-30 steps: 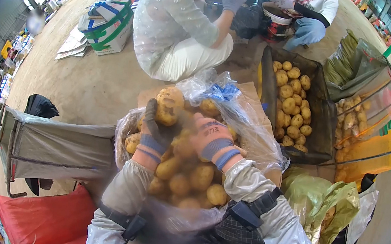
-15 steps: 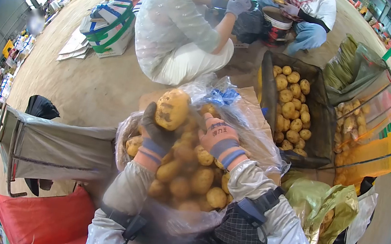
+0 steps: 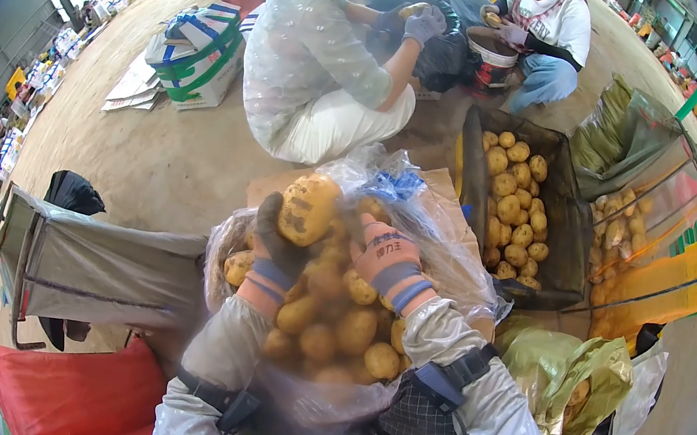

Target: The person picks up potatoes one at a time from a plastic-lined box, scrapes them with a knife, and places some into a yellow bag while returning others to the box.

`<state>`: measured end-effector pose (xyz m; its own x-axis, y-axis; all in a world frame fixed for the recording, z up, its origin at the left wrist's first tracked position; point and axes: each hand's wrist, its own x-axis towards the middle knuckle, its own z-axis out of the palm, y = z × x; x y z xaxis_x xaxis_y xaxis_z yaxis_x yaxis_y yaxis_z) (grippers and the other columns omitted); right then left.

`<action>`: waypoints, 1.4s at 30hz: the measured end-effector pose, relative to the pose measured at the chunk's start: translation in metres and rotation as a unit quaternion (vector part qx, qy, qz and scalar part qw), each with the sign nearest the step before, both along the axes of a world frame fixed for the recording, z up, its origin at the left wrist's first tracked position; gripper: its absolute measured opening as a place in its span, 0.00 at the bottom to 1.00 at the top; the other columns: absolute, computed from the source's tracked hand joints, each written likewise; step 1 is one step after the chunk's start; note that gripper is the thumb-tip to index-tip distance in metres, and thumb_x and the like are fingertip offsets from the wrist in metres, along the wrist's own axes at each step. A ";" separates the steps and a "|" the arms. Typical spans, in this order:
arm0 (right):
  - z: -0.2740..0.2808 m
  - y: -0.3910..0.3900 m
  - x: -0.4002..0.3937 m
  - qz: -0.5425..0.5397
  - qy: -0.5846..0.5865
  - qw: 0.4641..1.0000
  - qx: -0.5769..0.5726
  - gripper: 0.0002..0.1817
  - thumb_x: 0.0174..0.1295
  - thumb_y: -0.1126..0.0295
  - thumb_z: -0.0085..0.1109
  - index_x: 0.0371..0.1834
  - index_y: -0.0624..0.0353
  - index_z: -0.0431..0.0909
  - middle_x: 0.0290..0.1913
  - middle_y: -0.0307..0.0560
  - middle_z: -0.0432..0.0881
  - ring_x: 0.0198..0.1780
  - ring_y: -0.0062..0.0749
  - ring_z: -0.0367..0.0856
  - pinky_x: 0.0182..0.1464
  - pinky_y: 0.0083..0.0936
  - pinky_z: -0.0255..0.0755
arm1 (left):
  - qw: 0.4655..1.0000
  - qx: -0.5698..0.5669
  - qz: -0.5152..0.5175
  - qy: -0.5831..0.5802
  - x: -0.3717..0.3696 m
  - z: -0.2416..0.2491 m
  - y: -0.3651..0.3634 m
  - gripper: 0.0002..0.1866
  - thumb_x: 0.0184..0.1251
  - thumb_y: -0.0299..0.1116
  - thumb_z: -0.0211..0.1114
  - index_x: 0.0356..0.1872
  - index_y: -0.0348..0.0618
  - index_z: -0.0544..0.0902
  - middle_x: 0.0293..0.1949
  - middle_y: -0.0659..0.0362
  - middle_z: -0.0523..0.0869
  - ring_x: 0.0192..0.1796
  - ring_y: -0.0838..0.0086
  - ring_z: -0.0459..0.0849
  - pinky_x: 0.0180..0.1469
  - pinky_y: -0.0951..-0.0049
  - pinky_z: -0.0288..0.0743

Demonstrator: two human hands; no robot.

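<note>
Both hands sit slightly lower in view. Left hand (image 3: 275,239) half-curled, cupping large potato (image 3: 308,210); right hand (image 3: 389,256) partly curled, grasp indeterminable through blur.

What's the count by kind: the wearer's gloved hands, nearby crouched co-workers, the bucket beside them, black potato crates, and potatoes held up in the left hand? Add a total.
Gloved hands (left hand, right hand): 2
Co-workers: 2
Bucket: 1
Black crate: 1
Held potato: 1
Total: 7
</note>
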<state>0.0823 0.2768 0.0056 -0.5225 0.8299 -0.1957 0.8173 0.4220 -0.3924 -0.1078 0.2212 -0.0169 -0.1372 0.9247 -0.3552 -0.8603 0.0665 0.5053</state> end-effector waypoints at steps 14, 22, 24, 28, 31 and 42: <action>-0.016 0.001 0.000 -0.069 0.034 0.997 -0.016 0.25 0.69 0.56 0.52 0.66 0.54 0.72 0.61 0.56 0.81 0.65 0.47 0.78 0.64 0.38 0.71 | 0.997 -0.015 0.008 0.070 -0.003 -0.005 0.000 0.27 0.72 0.51 0.58 0.65 0.46 0.76 0.60 0.56 0.82 0.61 0.60 0.80 0.59 0.54 0.76; -0.011 -0.003 -0.002 0.030 0.030 0.999 -0.001 0.21 0.68 0.54 0.55 0.57 0.53 0.73 0.55 0.55 0.84 0.58 0.52 0.83 0.60 0.44 0.76 | 0.988 0.007 0.013 0.152 0.008 0.005 -0.005 0.24 0.71 0.48 0.61 0.65 0.53 0.77 0.57 0.60 0.83 0.57 0.63 0.82 0.55 0.53 0.78; -0.010 -0.003 -0.002 0.037 0.026 0.999 -0.001 0.20 0.68 0.55 0.55 0.58 0.53 0.73 0.54 0.56 0.85 0.57 0.52 0.83 0.59 0.43 0.76 | 0.989 -0.024 0.009 0.143 0.005 0.001 -0.005 0.23 0.71 0.48 0.62 0.64 0.56 0.77 0.57 0.61 0.83 0.56 0.64 0.82 0.54 0.51 0.77; -0.006 -0.002 -0.005 0.054 0.020 0.998 -0.004 0.20 0.67 0.56 0.55 0.58 0.54 0.73 0.53 0.58 0.85 0.57 0.53 0.83 0.58 0.42 0.77 | 0.988 -0.073 0.008 0.133 -0.001 -0.007 -0.001 0.21 0.71 0.49 0.63 0.62 0.57 0.78 0.55 0.61 0.84 0.56 0.64 0.81 0.53 0.49 0.76; -0.008 -0.003 -0.004 0.063 0.006 0.998 -0.002 0.21 0.67 0.56 0.55 0.59 0.54 0.73 0.54 0.59 0.84 0.57 0.52 0.83 0.59 0.42 0.77 | 0.986 -0.094 0.007 0.135 0.000 -0.009 -0.001 0.23 0.70 0.51 0.63 0.61 0.57 0.78 0.55 0.61 0.83 0.56 0.63 0.81 0.53 0.50 0.76; 0.004 -0.001 -0.004 0.025 -0.020 0.998 -0.050 0.25 0.68 0.51 0.55 0.62 0.52 0.72 0.58 0.53 0.83 0.61 0.50 0.81 0.60 0.43 0.76 | 0.989 -0.113 0.067 -0.070 -0.008 -0.015 0.000 0.31 0.68 0.61 0.58 0.63 0.52 0.75 0.59 0.54 0.79 0.57 0.51 0.77 0.53 0.41 0.72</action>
